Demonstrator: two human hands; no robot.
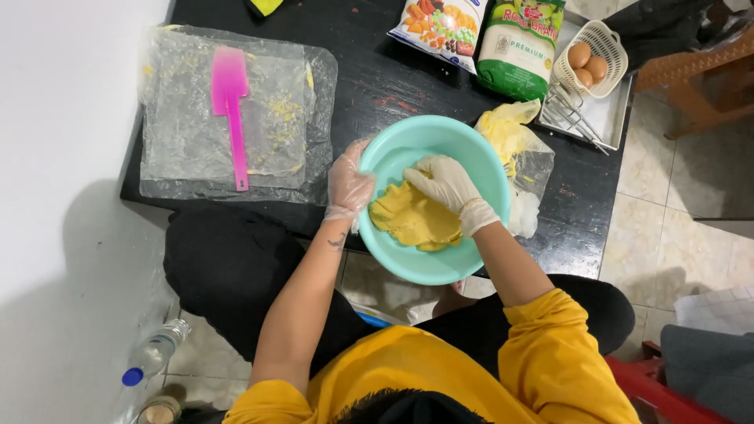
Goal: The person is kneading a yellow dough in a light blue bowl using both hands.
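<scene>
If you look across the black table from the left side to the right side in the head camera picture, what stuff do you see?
Clear plastic sheet → pink spatula lying on it → left hand on the bowl's rim → turquoise bowl with yellow dough → white basket of brown eggs.

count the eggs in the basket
3 eggs show in the white basket at the table's far right: one upper left, one right, one lower. More may lie hidden underneath.
</scene>
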